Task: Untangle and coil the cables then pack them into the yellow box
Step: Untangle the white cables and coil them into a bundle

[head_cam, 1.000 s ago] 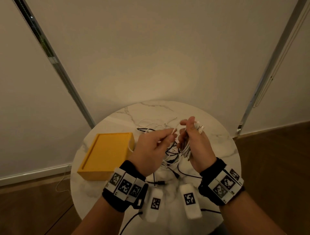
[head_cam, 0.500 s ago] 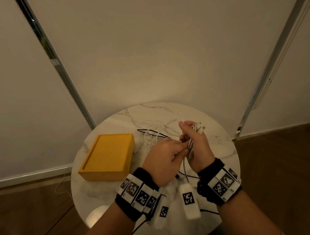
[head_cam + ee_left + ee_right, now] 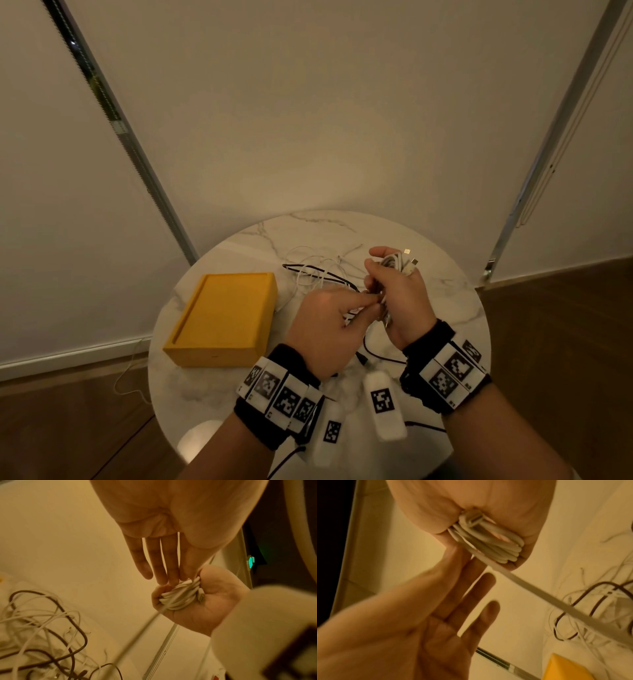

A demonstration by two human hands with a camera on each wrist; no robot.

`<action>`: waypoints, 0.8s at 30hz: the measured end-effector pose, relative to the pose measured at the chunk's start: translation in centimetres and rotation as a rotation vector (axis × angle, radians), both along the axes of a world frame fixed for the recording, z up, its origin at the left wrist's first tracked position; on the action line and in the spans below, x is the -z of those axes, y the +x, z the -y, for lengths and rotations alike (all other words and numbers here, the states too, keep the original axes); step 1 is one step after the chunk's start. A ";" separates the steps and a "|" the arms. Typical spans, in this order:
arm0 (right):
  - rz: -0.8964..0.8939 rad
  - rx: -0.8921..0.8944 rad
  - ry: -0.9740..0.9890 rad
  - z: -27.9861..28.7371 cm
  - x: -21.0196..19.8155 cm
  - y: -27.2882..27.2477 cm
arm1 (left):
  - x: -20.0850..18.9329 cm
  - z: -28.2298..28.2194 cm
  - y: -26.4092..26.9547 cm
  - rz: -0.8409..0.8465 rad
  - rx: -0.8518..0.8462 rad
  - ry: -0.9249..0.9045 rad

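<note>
- Hands are up over a round marble table (image 3: pixel 442 274), close together.
- The right hand (image 3: pixel 404 301) is curled tight round a bundle of white cable (image 3: pixel 180 596), wound in many loops. A plug end of the bundle (image 3: pixel 412 263) pokes out past the top of the fist.
- The left hand (image 3: pixel 329 325) has its fingers (image 3: pixel 154 561) out straight, side by side. The tips touch the bundle where the right hand holds it. I cannot tell if the thumb pinches a strand.
- One white strand (image 3: pixel 539 592) runs from the bundle down to the pile on the table.
- The pile of loose cables (image 3: pixel 318 274) lies on the table past the hands. It has thin white ones and a dark one (image 3: pixel 75 632), all mixed up.
- The yellow box (image 3: pixel 222 318) sits on the left part of the table, just beside the pile. No cable lies on top of it.
- Both wrists have black bands with black-and-white square tags (image 3: pixel 281 394).
- A thin white wire (image 3: pixel 128 377) lies on the wood floor, left of the table.
</note>
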State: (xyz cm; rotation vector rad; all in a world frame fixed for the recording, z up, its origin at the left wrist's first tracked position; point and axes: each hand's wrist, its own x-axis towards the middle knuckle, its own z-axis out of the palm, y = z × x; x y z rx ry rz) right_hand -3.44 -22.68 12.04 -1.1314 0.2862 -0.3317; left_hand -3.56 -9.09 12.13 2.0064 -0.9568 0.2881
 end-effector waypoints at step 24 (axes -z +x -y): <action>0.044 -0.066 0.106 0.1 0.1 -0.4 | 4.2 -1.3 0.2 -0.778 -0.020 -0.276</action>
